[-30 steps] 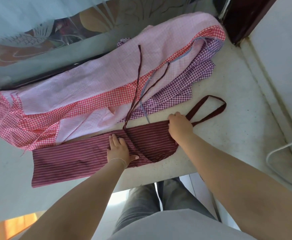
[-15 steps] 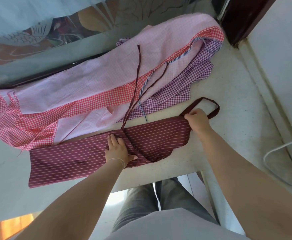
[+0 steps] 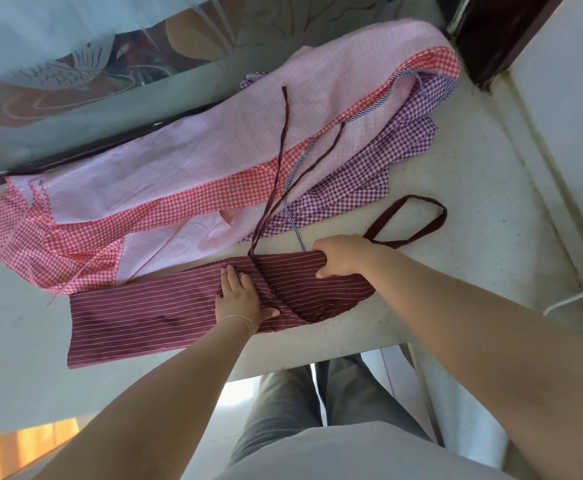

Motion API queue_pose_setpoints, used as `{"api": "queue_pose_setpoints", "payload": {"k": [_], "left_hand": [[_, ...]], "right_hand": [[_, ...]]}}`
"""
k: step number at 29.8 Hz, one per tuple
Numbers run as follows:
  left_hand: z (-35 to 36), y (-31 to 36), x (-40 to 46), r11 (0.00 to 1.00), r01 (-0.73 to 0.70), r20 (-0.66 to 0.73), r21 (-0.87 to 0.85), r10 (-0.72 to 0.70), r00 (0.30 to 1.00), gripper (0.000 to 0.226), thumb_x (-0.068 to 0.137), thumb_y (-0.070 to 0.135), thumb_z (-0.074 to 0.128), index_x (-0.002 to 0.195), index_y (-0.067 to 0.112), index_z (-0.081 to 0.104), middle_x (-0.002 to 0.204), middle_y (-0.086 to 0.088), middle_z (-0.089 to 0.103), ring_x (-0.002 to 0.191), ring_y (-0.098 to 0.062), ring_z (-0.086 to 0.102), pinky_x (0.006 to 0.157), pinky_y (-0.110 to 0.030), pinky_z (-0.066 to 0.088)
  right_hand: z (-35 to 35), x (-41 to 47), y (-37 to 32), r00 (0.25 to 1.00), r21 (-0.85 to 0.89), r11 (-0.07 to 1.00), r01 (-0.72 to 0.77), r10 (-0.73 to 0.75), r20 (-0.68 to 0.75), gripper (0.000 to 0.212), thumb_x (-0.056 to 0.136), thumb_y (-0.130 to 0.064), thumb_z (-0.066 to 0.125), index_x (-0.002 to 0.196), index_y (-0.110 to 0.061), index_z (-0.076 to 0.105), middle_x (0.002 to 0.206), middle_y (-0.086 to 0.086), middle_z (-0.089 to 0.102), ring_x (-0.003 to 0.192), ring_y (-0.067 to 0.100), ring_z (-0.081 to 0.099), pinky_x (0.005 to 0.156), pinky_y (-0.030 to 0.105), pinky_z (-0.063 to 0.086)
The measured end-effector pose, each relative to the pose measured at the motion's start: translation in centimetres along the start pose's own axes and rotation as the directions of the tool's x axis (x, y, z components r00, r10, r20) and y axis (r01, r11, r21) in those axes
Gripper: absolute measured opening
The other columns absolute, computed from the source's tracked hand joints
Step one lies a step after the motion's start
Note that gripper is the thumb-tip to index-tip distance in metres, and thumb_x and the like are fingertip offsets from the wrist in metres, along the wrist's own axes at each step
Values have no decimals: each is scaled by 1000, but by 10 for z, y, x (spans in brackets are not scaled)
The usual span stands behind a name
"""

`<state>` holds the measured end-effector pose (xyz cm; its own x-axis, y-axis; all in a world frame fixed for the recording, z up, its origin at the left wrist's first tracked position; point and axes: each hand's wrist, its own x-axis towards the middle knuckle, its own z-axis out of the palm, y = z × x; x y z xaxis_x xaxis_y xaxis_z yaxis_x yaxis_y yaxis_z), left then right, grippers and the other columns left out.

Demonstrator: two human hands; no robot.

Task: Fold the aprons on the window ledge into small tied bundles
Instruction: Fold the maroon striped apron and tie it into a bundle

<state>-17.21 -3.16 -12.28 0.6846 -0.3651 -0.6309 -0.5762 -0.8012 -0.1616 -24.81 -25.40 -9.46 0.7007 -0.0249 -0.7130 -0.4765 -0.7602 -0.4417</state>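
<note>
Maroon striped apron [image 3: 151,317] lies as a long narrow band along the near edge of the window ledge [image 3: 484,216], partly folded. All places below are taken from this apron.

Left hand [image 3: 240,299]: flat on the apron's middle, fingers straight and together, pressing the cloth down. It pins, it does not grip.

Right hand [image 3: 340,256]: on the apron's right part, at its far edge, fingers curled round a gathered fold of the cloth, clamped on it.

Neck loop [image 3: 418,216]: a dark flat band, lying open on the ledge just beyond the apron's right end. Two waist ties [image 3: 279,161] run from the apron's middle, away from the person, across the heap behind.

Heap behind the apron: pale pink fine-check apron [image 3: 248,133] on top, red gingham apron [image 3: 186,202] under it, purple gingham apron [image 3: 387,161] towards the right. All loose, creased, not yet folded.

Step in hand, as judged: folding the right end over towards the middle. To do it well: keep the left palm firm as the hinge; carry the gripped edge over level so the stripes line up; tuck the neck loop in; leave both ties free for the knot.

Materials: thin woven cotton by the look, soft and limp, creases easily. Ledge surface pale, speckled, matt.
</note>
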Motion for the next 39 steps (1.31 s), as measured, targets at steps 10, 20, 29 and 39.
{"api": "queue_pose_setpoints", "payload": {"k": [10,20,29,39], "left_hand": [[1,0,0,1000,-4,8,-13,4,1000,108,74,68,60,145,2,11,158,-21,-8,147,-34,-8,113,-47,30],[-1,4,-1,1000,4,29,-11,-4,1000,108,75,67,61,144,2,10,157,-22,-10,146,-35,-8,113,-48,30],[0,4,1,1000,8,28,6,-8,1000,109,74,68,60,144,1,10,157,-22,-9,146,-35,-7,114,-47,30],[0,5,2,1000,7,32,15,-8,999,109,74,69,59,144,2,10,157,-22,-9,146,-35,-8,113,-47,32]], "right_hand": [[-66,-35,41,969,191,966,-174,134,206,31,86,-46,65,103,-21,69,102,-3,69,88,13,63,82,26,50],[-30,-34,63,931,617,778,-122,305,-200,21,97,-24,50,115,-15,55,106,5,63,83,13,60,70,25,48],[-2,-16,63,778,104,963,-247,262,-571,29,100,-21,43,126,-12,52,95,6,64,79,22,60,61,33,47],[9,-11,70,785,230,888,-397,459,-417,25,98,-17,43,74,-11,47,73,0,49,69,16,49,58,27,36]]}}
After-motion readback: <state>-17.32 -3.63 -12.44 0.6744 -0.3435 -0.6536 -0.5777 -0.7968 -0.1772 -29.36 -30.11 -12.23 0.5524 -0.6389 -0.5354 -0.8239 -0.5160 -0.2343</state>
